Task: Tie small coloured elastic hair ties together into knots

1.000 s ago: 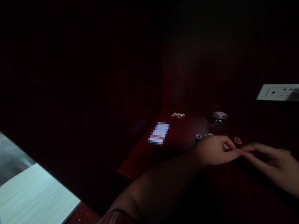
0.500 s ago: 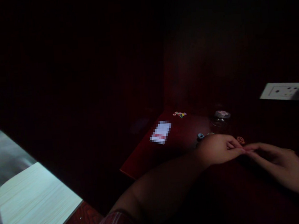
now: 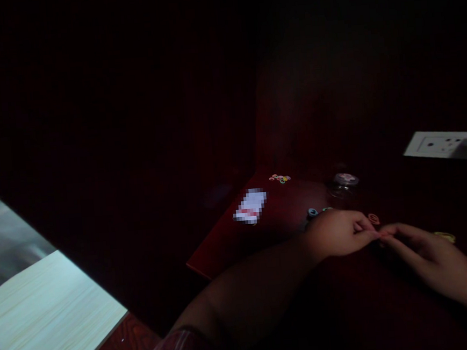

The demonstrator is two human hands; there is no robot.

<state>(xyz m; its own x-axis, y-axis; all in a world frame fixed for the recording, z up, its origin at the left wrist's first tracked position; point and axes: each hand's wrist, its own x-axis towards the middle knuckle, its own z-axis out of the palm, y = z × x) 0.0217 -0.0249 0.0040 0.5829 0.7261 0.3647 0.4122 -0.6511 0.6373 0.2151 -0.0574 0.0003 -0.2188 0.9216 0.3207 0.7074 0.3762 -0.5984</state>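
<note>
Rings (image 3: pixel 373 218), orange, lie just beyond pinched fingers (image 3: pixel 401 229).

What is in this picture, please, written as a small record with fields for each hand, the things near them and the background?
left hand: thumb and finger pinched, meeting the right hand's fingertips
left hand position
right hand: pinched likewise; anything between them is too small to tell
near hands: orange bands, yellow bands, blue ring-shaped item
behind hands: lidded clear jar
farther off: small multicoloured bands, pixelated white rectangle
background: wall socket panel
</note>
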